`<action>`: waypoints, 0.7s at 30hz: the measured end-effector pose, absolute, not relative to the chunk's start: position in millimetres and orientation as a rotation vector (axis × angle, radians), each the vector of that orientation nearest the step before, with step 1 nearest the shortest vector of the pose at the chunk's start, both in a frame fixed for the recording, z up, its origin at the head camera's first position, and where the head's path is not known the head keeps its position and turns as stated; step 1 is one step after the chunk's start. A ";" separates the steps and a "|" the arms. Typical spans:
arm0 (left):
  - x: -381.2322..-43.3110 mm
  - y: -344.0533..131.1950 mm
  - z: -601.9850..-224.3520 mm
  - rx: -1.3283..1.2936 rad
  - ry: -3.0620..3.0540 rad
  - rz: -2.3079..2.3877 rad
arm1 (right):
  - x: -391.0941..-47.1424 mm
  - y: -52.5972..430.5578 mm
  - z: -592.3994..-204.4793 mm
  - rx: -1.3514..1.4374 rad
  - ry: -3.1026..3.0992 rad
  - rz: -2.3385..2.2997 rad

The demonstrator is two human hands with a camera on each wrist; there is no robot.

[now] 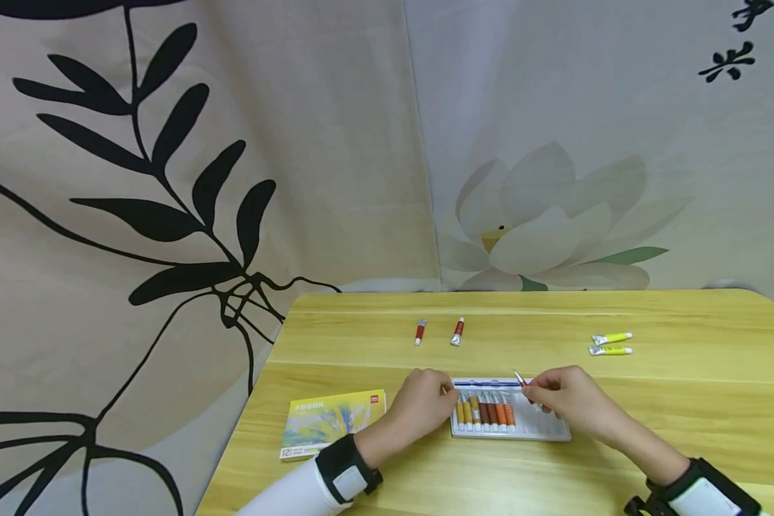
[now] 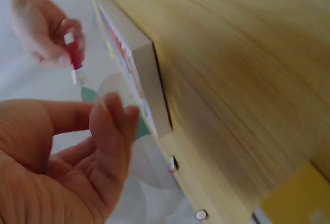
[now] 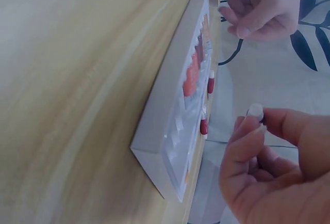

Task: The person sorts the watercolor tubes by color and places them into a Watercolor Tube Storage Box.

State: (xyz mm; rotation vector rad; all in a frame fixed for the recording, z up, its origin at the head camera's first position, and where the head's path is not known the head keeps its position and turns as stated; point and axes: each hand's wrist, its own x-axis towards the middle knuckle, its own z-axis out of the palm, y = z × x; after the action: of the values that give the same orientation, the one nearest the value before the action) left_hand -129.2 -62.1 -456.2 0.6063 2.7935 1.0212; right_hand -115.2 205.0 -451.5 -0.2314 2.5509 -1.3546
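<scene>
My right hand (image 1: 569, 395) pinches a small red paint tube (image 2: 75, 52) between thumb and fingertips, over the right part of a white plastic tray (image 1: 545, 428). In the right wrist view the tube's white cap (image 3: 255, 110) pokes out above the fingers. Several paint tubes (image 1: 485, 414) in yellow, ochre, brown and orange lie side by side in the tray's left and middle slots. At the tray's left end is my left hand (image 1: 426, 400), its fingers loosely bent with nothing visible between them. It overlaps the tray's edge in the head view.
A yellow paint box (image 1: 332, 423) lies to the left of the tray. Behind the tray are a dark red tube (image 1: 420, 332) and another red tube (image 1: 457, 332). Two yellow tubes, an upper tube (image 1: 613, 337) and a lower tube (image 1: 610, 351), lie at the back right.
</scene>
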 end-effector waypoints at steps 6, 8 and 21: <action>-123.0 -62.2 -461.9 0.407 2.752 0.824 | -116.1 200.3 -460.5 -0.223 2.600 -1.298; -122.0 -61.3 -464.4 0.366 2.728 0.795 | -115.8 197.4 -463.1 -0.235 2.631 -1.268; -124.0 -58.4 -471.6 0.338 2.702 0.826 | -114.9 182.9 -475.6 -0.227 2.713 -1.145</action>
State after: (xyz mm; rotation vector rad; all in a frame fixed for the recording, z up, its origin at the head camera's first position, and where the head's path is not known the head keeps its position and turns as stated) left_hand -124.0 -58.4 -471.6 0.3381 2.7021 0.8258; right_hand -114.9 182.9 -475.6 -0.2272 2.7130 -1.1452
